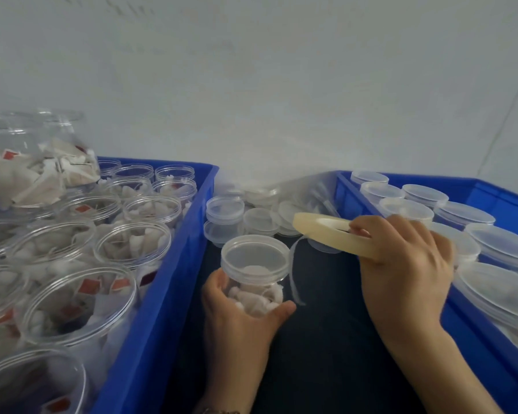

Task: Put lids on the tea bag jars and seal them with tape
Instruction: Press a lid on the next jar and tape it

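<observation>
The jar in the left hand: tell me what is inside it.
Through the clear wall of the jar, white tea bags show. The lid is on top; the left hand covers its lower part.

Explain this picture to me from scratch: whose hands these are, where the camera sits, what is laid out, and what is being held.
There is no machine here, only a person's bare hands, filmed by one camera worn on the head and looking down. The left hand grips a lidded jar of tea bags. The right hand holds a roll of tape, and a loose strip hangs from it beside the jar's lid. The left blue crate holds open jars of tea bags. The right blue crate holds lidded jars. Spare lids lie stacked between them on a dark surface.
</observation>
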{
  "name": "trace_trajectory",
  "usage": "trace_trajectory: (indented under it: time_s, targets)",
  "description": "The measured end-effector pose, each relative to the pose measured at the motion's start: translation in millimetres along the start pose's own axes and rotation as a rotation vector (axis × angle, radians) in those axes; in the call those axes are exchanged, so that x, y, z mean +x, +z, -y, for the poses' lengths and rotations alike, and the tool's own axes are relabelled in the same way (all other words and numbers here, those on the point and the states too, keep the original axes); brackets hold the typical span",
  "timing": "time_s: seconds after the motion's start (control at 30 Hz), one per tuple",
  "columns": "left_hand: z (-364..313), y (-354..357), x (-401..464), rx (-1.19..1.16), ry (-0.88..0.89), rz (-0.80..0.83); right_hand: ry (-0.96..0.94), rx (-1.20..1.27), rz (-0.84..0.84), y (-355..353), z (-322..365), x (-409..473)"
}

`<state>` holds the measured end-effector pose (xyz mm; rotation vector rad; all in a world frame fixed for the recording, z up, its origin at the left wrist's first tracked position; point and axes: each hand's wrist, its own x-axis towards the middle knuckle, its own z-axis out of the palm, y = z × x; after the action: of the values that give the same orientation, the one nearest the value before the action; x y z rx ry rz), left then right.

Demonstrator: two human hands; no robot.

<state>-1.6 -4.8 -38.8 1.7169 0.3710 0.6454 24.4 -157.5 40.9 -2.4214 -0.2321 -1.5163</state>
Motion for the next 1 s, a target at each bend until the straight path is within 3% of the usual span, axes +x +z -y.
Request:
trace_trajectory:
  time_s: [0.13, 0.27, 0.33, 0.63, 0.83, 1.0]
  targets:
    - [-5, 0, -5, 0.124, 0.092, 0.066, -0.025, 0.013, -0.012, -7, 1, -2]
    - [-17, -10, -26, 0.045, 0.680, -0.094, -0.045, 0.004, -0.017, -16, 1, -6]
    - [-21, -11, -30, 0.055, 0.828, -0.147, -0.047, 0.006, 0.010, -17, 1, -10]
    - [-17, -7, -22, 0.306, 0.826, -0.182, 0.020, 0.050, 0.049, -6, 1, -39]
    - [-21, -17, -15, 0.313, 0.820, -0.185, 0.046, 0.050, -0.057, 7, -8, -50]
    - [-21, -20, -12, 0.250, 0.710, -0.236, 0.036, 0.058, -0.072, 15, -17, -50]
